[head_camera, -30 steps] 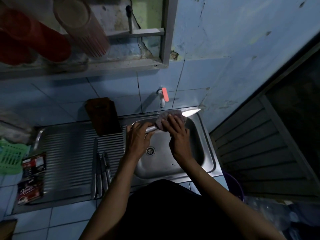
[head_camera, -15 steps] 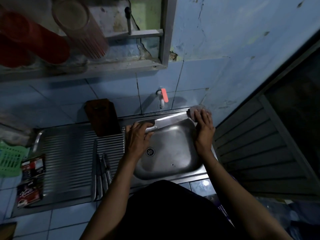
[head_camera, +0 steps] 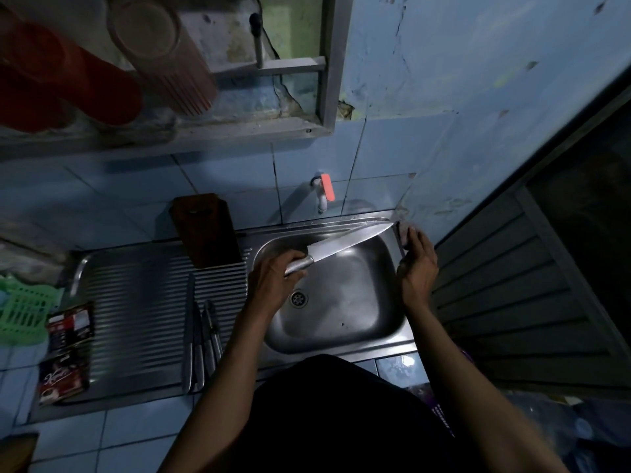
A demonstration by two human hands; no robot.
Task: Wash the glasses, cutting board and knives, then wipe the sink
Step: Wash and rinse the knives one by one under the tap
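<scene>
My left hand (head_camera: 273, 281) grips the metal handle of a large knife (head_camera: 348, 242) held over the steel sink (head_camera: 341, 319), its blade pointing up and right toward the far right corner. At that corner my right hand (head_camera: 418, 264) rests on the sink's rim with its fingers over a pinkish sponge (head_camera: 404, 233). Several other knives (head_camera: 201, 343) lie side by side on the ribbed drainboard (head_camera: 136, 302). A dark wooden cutting board (head_camera: 205, 230) leans against the tiled wall behind the drainboard.
A white tap with a red lever (head_camera: 324, 192) sticks out of the wall above the sink. Sachet packets (head_camera: 66, 353) and a green basket (head_camera: 20, 308) sit at the drainboard's left. Red cups (head_camera: 61, 76) hang on a shelf overhead. A louvred door (head_camera: 529, 295) stands right.
My right hand slid the sponge along the blade from near the handle out past the tip to the sink's far right corner. The knife now tilts more steeply.
</scene>
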